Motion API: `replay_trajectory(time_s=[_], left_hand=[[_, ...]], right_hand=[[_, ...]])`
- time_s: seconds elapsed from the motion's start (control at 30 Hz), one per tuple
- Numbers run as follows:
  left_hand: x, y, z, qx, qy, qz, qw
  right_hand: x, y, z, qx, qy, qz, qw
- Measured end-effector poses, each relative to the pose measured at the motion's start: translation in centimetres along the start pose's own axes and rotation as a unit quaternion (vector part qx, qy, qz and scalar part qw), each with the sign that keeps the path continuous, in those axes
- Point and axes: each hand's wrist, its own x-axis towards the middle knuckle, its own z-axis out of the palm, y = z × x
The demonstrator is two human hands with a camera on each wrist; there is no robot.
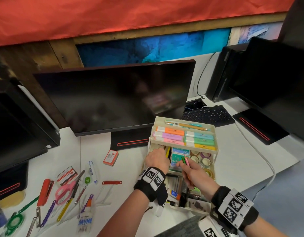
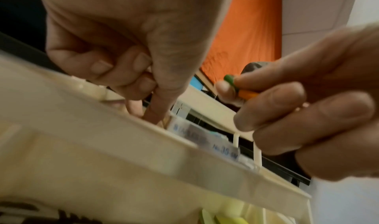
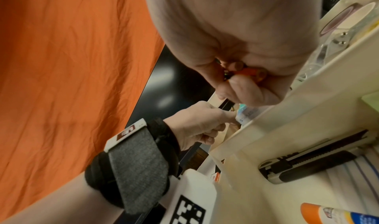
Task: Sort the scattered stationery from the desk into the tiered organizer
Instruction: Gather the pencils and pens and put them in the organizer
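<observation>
Fingers (image 1: pixel 182 165) of right hand (image 1: pixel 194 173) pinching pencils (image 1: pixel 185 159), above organizer (image 1: pixel 182 119)

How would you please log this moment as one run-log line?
left hand: reaching into organizer middle tier | right hand: holds pencils above it | scissors on desk

We are in an office. Past our hands stands a big dark monitor (image 1: pixel 112 98) on a white desk (image 1: pixel 130 161). A keyboard (image 1: pixel 207 115) and another screen (image 1: pixel 276 79) sit off to the right.
</observation>
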Motion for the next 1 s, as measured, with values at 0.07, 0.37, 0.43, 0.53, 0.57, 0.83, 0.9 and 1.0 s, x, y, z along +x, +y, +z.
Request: replay_trajectory(time_s=[0.07,0.37,0.43,0.53,0.57,0.83,0.9,1.0], left_hand=[[-0.4,-0.4,-0.6,0.001,0.018,0.017,1.0],[-0.7,-3.9,-3.9,-0.088,0.015,0.032,0.995],[-0.5,-4.1,-4.5,-0.101,0.002,0.051,0.994],[0.0,-3.5,-4.9,-0.114,-0.032,0.082,0.989],[0.2,-3.1,-4.8,-0.116,-0.042,0.088,0.989],[1.6,-1.1,-1.8,-0.128,-0.009,0.037,0.991],[1.4,-1.0,-0.8,-0.148,0.0,0.034,0.988],[0.9,-1.6,0.4,-0.177,0.025,0.055,0.982]], right_hand=[[0.0,-0.2,0.0,-0.004,-0.002,-0.004,1.0],[0.7,-0.2,-0.1,-0.01,-0.008,0.001,1.0],[0.9,-0.3,0.0,-0.011,-0.008,0.0,1.0],[1.3,-0.5,0.2,-0.009,0.004,-0.002,1.0],[1.4,-0.5,0.2,-0.005,0.013,-0.001,1.0],[1.5,-0.7,0.3,0.113,0.019,0.033,0.993],[1.5,-0.8,0.4,0.131,0.016,0.034,0.991],[1.5,-0.9,0.4,0.135,0.012,0.034,0.99]])
